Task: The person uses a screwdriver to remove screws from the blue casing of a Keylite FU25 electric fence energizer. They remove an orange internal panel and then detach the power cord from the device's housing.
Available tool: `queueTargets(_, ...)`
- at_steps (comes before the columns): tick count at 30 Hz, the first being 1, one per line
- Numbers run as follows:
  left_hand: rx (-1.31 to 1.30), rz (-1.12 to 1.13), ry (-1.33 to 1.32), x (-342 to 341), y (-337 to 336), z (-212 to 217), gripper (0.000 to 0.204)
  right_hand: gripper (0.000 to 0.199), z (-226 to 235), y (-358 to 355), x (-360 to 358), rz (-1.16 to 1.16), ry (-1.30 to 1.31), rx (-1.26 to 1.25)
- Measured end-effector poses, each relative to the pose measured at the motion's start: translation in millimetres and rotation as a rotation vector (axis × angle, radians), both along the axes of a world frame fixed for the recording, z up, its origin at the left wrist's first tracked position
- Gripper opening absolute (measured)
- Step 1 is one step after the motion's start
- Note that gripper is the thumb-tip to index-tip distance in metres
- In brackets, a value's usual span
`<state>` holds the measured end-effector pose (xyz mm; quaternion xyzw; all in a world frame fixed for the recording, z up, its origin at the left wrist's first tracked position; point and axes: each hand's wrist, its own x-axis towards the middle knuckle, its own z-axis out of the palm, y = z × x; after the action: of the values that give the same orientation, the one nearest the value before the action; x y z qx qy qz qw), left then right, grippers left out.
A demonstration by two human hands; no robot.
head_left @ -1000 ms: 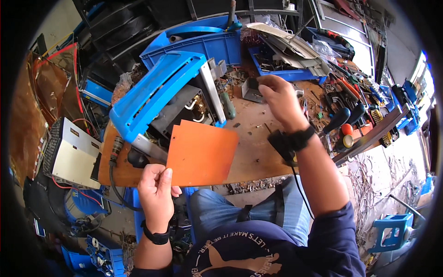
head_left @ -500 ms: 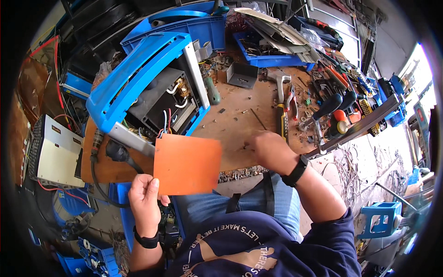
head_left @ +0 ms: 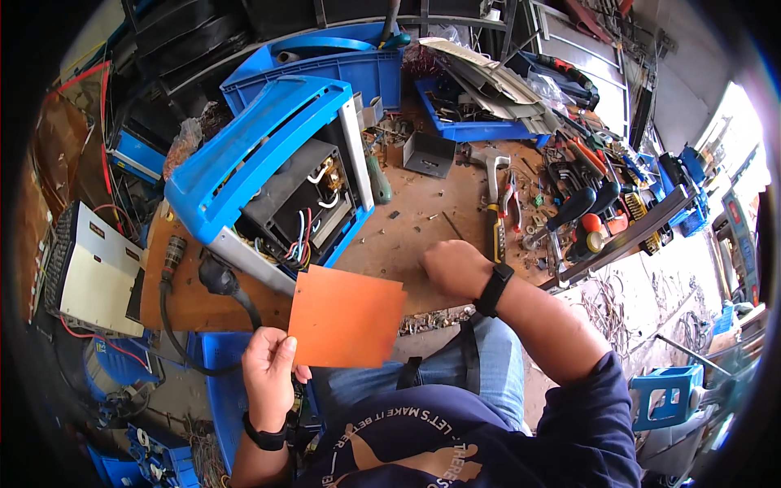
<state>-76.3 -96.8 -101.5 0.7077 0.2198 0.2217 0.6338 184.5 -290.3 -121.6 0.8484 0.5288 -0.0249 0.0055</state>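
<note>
My left hand pinches the lower left corner of a thin, square orange sheet. A stepped edge at its upper right looks like a second sheet behind it, though blur leaves this uncertain. Just beyond the sheet stands a blue-framed machine with its side open, showing a black inner box and loose wires. My right hand is closed above the front edge of the wooden bench, apart from the sheet. Its fingertips are hidden, so I cannot see what they hold, if anything.
A hammer and red-handled pliers lie right of centre, near a green-handled tool. Screwdrivers and other tools crowd the bench's right side. Blue bins stand behind. A thick black cable hangs at the left.
The sheet and my left hand have shifted slightly right and lower in view. My right hand has moved a little left and down. The whole bench also sits lower, as my head has moved.
</note>
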Motion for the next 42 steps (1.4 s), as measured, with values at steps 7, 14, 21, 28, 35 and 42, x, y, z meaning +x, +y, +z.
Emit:
queueTargets(7,-0.012,-0.023,-0.041,6,-3,0,0.011,0.017,63,52,69,-0.183,-0.083,0.495)
queueTargets(14,-0.008,0.004,-0.061,10,-3,-2,0.011,0.020,86,17,41,-0.245,0.103,0.690)
queueTargets(21,-0.069,-0.022,-0.071,24,-9,-11,0.012,0.019,5,1,47,-0.434,-0.092,-0.004)
queueTargets(28,-0.042,0.002,-0.032,22,-9,-14,0.012,0.023,-11,10,57,-0.503,-0.020,0.002)
queueTargets(35,-0.035,-0.004,-0.037,24,-12,-12,0.013,0.023,0,10,61,-0.544,-0.022,0.084)
queueTargets(42,-0.047,-0.057,-0.053,32,-13,-10,0.012,0.019,26,-8,94,-0.697,-0.414,0.106)
